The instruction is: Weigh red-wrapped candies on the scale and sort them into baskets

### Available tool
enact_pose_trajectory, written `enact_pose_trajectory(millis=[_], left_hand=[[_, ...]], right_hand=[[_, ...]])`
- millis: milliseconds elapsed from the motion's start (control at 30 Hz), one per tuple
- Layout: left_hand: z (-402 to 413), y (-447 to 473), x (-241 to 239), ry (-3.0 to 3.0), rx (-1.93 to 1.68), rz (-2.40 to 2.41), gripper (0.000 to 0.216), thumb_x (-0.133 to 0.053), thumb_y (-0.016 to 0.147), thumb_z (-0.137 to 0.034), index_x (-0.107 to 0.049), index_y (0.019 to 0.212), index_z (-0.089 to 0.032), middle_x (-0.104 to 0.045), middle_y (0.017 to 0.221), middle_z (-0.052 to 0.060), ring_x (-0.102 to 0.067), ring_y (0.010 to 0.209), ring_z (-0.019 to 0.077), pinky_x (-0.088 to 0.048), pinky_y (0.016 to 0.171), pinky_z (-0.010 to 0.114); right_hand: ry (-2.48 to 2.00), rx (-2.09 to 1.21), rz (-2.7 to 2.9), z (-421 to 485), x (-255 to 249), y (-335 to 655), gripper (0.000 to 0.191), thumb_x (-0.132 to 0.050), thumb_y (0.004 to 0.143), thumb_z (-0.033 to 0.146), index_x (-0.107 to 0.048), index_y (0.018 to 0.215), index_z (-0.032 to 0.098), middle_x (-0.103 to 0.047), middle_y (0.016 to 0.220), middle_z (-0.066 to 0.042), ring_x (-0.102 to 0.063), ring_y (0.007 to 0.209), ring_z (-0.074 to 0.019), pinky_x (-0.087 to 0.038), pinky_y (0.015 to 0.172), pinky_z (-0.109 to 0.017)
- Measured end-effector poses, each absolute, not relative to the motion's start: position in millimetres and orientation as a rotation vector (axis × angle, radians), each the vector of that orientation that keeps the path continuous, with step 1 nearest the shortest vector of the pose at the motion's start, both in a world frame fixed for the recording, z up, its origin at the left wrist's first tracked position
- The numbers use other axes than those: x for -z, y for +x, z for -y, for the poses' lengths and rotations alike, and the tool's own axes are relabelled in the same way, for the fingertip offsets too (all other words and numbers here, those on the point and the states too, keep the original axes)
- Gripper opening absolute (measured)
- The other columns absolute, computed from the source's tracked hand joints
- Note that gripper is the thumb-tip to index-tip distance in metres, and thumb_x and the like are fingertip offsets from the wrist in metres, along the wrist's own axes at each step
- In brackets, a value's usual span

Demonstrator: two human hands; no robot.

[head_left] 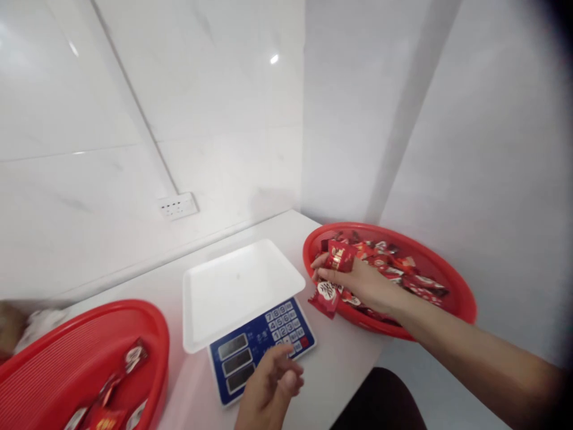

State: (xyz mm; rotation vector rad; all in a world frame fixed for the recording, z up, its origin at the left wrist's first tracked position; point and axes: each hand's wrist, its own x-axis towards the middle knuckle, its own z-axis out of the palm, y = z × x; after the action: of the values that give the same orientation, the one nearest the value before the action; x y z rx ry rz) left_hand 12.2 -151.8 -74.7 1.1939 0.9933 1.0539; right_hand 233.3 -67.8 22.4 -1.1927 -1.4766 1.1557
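My right hand (358,280) is closed on red wrapped candies, over the near left rim of the right red basket (465,292). One candy (339,255) shows above my thumb, and another candy (326,297) with a white label hangs below it, outside the rim. More wrapped candies (425,285) lie in that basket. My left hand (271,382) holds nothing, its fingers loosely bent and apart, in front of the keypad of a blue weighing scale (264,334). I cannot tell whether it touches the keys. The scale's white pan (242,289) is bare and its displays are dark.
A left red basket (154,334) holds several wrapped candies (105,418). The white table (286,230) meets a marbled wall with a socket (178,206). A brown and white item (36,328) lies behind the left basket. Something dark (380,406) shows at the table's front edge.
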Motion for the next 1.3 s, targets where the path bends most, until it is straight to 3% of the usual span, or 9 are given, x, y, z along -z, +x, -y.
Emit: enact_pose_trajectory(millis=[333,433,533,633,767,933,1033,1200,1300], left_hand=[[150.2,2.6,49.7,1.008,-1.007,-1.042,0.035,-0.063,0.073,-0.045,-0.055,0.086,-0.014,-0.062,0.069,0.002,-0.057,0.053,0.0093,-0.048,0.051,0.023],[130.8,-18.3,29.1,1.089,-1.122,-1.194,0.042,-0.060,0.075,-0.048,-0.052,0.101,-0.015,-0.061,0.066,0.000,-0.057,0.052,0.0099,-0.049,0.050,0.023],[110.1,-35.3,9.4,1.162,-1.195,-1.291,0.065,-0.054,0.079,-0.051,-0.031,0.132,-0.023,-0.063,0.083,0.004,-0.062,0.061,0.0128,-0.053,0.056,0.027],[104.6,-43.4,3.1,1.237,-1.200,-1.403,0.067,-0.048,0.082,-0.051,-0.022,0.139,-0.028,-0.062,0.096,0.005,-0.061,0.063,0.0115,-0.052,0.059,0.027],[127.7,-34.7,13.3,1.378,-0.982,-1.336,0.045,-0.048,0.083,-0.046,-0.052,0.120,-0.020,-0.061,0.084,0.003,-0.053,0.060,0.0107,-0.045,0.054,0.023],[162.6,-9.0,30.8,1.643,-0.734,-1.157,0.026,-0.066,0.073,-0.029,-0.066,0.099,-0.023,-0.057,0.085,0.003,-0.049,0.070,0.0133,-0.039,0.062,0.024],[168.1,-6.1,39.9,1.567,-0.806,-1.219,0.002,-0.061,0.074,-0.019,-0.062,0.073,-0.018,-0.055,0.075,0.000,-0.050,0.069,0.0126,-0.037,0.061,0.024],[168.3,-18.1,50.8,1.266,-0.929,-1.173,0.019,-0.056,0.080,-0.033,-0.047,0.071,-0.018,-0.053,0.070,-0.001,-0.049,0.059,0.0102,-0.040,0.056,0.024],[170.2,-21.9,55.5,1.199,-0.898,-1.092,0.028,-0.056,0.079,-0.043,-0.045,0.072,-0.018,-0.051,0.070,-0.001,-0.049,0.061,0.0104,-0.043,0.056,0.024]], right_hand=[[-1.166,-1.388,1.355,123.9,38.4,166.3,0.034,-0.061,0.072,0.052,-0.058,0.087,0.021,-0.058,0.066,0.003,-0.054,0.062,-0.0126,-0.047,0.058,-0.027],[-1.241,-1.403,1.261,125.2,42.9,171.4,0.039,-0.061,0.072,0.055,-0.057,0.089,0.020,-0.054,0.060,0.004,-0.051,0.057,-0.0114,-0.044,0.052,-0.024],[-1.257,-1.466,1.275,128.5,42.7,173.3,0.040,-0.061,0.071,0.054,-0.057,0.092,0.020,-0.059,0.075,0.000,-0.053,0.062,-0.0116,-0.045,0.054,-0.025],[-1.265,-1.558,1.349,133.1,43.5,173.2,0.042,-0.062,0.069,0.055,-0.056,0.093,0.020,-0.058,0.081,-0.002,-0.053,0.063,-0.0121,-0.045,0.056,-0.027],[-1.257,-1.714,1.491,139.3,47.2,172.1,0.036,-0.061,0.072,0.047,-0.055,0.093,0.018,-0.055,0.077,0.000,-0.050,0.061,-0.0110,-0.044,0.060,-0.027],[-1.165,-1.963,1.772,147.1,50.9,163.6,0.008,-0.060,0.071,0.022,-0.056,0.076,0.016,-0.050,0.064,0.005,-0.042,0.058,-0.0082,-0.035,0.052,-0.020],[-1.129,-2.004,1.801,147.9,53.5,160.3,0.008,-0.060,0.069,0.020,-0.053,0.070,0.016,-0.044,0.059,0.007,-0.040,0.053,-0.0068,-0.033,0.050,-0.019],[-1.026,-1.852,1.767,144.5,52.6,165.5,0.031,-0.048,0.083,0.044,-0.059,0.090,0.016,-0.057,0.078,-0.001,-0.047,0.056,-0.0088,-0.040,0.052,-0.022],[-1.071,-1.776,1.830,144.4,50.9,168.5,0.038,-0.045,0.084,0.049,-0.061,0.086,0.015,-0.058,0.073,-0.001,-0.047,0.054,-0.0091,-0.039,0.051,-0.021]])
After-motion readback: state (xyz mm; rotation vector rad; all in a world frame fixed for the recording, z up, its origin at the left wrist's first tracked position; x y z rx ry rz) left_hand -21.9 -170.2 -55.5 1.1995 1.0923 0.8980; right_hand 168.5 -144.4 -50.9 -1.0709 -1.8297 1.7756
